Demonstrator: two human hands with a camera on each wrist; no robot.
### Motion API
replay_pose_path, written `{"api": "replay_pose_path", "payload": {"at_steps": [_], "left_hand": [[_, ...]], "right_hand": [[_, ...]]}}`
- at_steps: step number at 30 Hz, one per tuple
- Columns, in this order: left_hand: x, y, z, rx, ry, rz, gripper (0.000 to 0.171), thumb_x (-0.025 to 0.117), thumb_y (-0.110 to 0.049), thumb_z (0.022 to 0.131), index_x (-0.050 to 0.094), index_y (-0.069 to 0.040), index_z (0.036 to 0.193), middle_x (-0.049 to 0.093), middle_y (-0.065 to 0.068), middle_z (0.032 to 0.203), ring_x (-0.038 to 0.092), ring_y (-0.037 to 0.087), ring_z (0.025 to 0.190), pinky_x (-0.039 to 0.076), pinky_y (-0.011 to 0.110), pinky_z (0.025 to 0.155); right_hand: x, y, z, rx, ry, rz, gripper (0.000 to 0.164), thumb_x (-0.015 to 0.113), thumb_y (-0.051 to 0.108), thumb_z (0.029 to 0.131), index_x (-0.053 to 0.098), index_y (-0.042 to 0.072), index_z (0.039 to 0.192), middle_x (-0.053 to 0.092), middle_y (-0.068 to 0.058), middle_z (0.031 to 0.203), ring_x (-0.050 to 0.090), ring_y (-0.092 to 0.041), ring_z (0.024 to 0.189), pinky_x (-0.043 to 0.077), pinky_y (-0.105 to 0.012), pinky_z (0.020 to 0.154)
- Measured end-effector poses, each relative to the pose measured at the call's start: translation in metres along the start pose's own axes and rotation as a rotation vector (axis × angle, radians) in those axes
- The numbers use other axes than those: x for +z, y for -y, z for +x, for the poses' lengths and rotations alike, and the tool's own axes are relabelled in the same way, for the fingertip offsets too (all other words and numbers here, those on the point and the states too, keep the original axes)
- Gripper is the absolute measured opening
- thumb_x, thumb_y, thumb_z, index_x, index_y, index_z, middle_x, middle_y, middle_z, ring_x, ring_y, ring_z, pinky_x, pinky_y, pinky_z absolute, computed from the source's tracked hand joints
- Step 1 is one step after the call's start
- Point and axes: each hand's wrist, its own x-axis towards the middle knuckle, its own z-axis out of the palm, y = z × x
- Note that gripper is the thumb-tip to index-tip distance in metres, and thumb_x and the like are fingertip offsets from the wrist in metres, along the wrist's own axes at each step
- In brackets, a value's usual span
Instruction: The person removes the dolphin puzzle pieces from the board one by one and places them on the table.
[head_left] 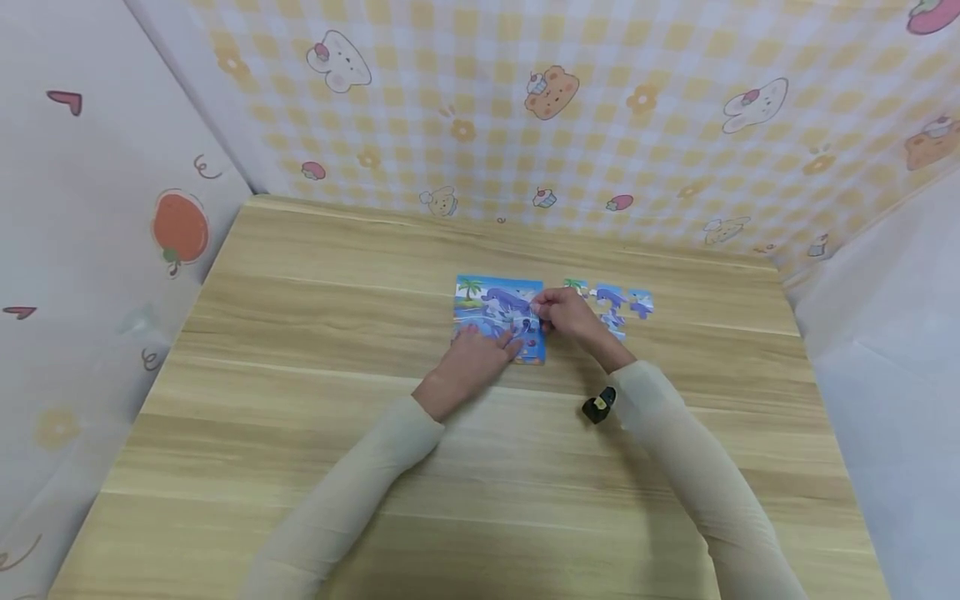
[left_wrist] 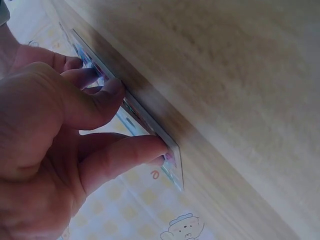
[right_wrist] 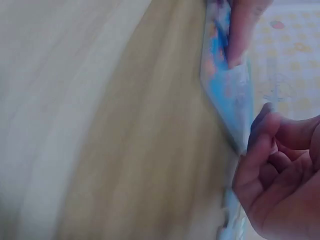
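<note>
A dolphin picture puzzle point(head_left: 495, 298) with a palm tree and sea lies flat on the wooden table, its surface glinting. My left hand point(head_left: 474, 357) rests on its lower part with fingers spread; in the left wrist view the thumb point(left_wrist: 111, 95) and a finger touch the picture near its edge. At the puzzle's right edge my right hand point(head_left: 564, 314) has thumb and index finger pinched together. A clear strip of plastic film point(right_wrist: 272, 80) rises from those fingertips in the right wrist view. The lower part of the picture is hidden under the left hand.
Several loose puzzle pieces point(head_left: 611, 298) lie to the right of the puzzle, partly behind the right hand. A small black object point(head_left: 598, 406) with a yellow patch is beside the right sleeve. A checked, patterned cloth point(head_left: 495, 142) hangs behind the table point(head_left: 337, 317).
</note>
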Motion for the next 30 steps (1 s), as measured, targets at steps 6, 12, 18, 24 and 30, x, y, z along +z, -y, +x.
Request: {"api": "replay_pose_path", "payload": {"at_steps": [6,12,18,24,30], "left_hand": [[-0.001,0.000,0.001,0.003,-0.014,0.009,0.044,0.045,-0.016,0.105,0.049,-0.028,0.147,0.043,-0.003,0.153,0.070,0.017,0.083,0.052,0.045,0.093],[-0.002,0.000,0.000,0.009,-0.029,0.022,0.046,0.047,-0.014,0.104,0.048,-0.028,0.148,0.043,-0.003,0.154,0.072,0.020,0.098,0.052,0.047,0.094],[0.001,0.001,-0.001,0.016,-0.040,0.020,0.047,0.047,-0.013,0.104,0.046,-0.028,0.149,0.048,-0.004,0.149,0.072,0.024,0.100,0.051,0.046,0.097],[0.001,0.002,-0.003,0.018,-0.058,-0.002,0.048,0.045,-0.013,0.104,0.045,-0.028,0.150,0.052,-0.003,0.147,0.070,0.019,0.072,0.050,0.042,0.090],[0.001,0.001,-0.004,0.019,-0.051,-0.030,0.048,0.044,-0.013,0.105,0.043,-0.027,0.151,0.051,-0.002,0.148,0.069,0.020,0.069,0.049,0.047,0.096]], "right_hand": [[-0.008,0.010,-0.003,-0.061,-0.030,0.016,0.029,0.048,0.018,0.105,0.067,-0.003,0.098,0.054,-0.009,0.074,0.051,-0.020,0.064,0.044,-0.027,0.057],[-0.019,0.002,-0.008,-0.045,0.042,0.082,0.024,0.053,0.017,0.103,0.065,-0.001,0.114,0.057,-0.004,0.075,0.061,-0.017,0.064,0.053,-0.026,0.059],[-0.041,-0.020,-0.019,-0.019,0.090,0.102,0.027,0.053,0.012,0.102,0.060,0.004,0.127,0.068,-0.010,0.092,0.071,-0.020,0.072,0.056,-0.029,0.059],[-0.072,-0.041,-0.032,0.015,0.077,0.091,0.034,0.057,0.010,0.100,0.056,0.005,0.134,0.058,-0.008,0.104,0.070,-0.018,0.081,0.055,-0.026,0.064],[-0.097,-0.063,-0.046,0.065,0.005,0.087,0.038,0.061,0.013,0.099,0.054,0.002,0.135,0.058,-0.001,0.097,0.067,-0.010,0.080,0.055,-0.024,0.069]]}}
